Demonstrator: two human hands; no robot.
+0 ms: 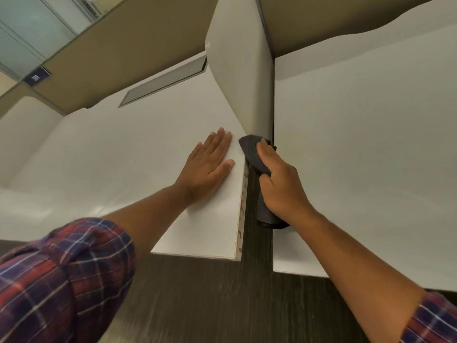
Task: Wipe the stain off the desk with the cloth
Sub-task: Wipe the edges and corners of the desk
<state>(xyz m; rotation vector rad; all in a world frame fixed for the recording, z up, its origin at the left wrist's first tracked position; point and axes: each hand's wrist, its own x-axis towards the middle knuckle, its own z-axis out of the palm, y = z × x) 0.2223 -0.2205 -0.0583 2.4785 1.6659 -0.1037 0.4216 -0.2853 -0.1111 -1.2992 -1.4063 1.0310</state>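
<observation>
Down the desk's side edge (pixel 241 206), reddish-brown stain streaks (pixel 241 209) sit right beside the right hand (pixel 282 184) clamped on the dark cloth (pixel 252 154), left hand (pixel 210 164) lies flat with fingers together, and honestly the cloth could slip into the gap and just smear it.

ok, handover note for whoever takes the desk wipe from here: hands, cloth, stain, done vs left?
Left hand: open, flat on the desk top near its right edge, bracing.
Right hand: grip shut on the dark cloth, held in the gap beside the desk's side edge, below the divider panel.
Stain: reddish-brown marks run down the desk's side edge, from just under the cloth toward the front corner.
Done: cannot tell how much is wiped.
Left: marks below the cloth are there to see; probably work the cloth down the edge to the corner.
</observation>
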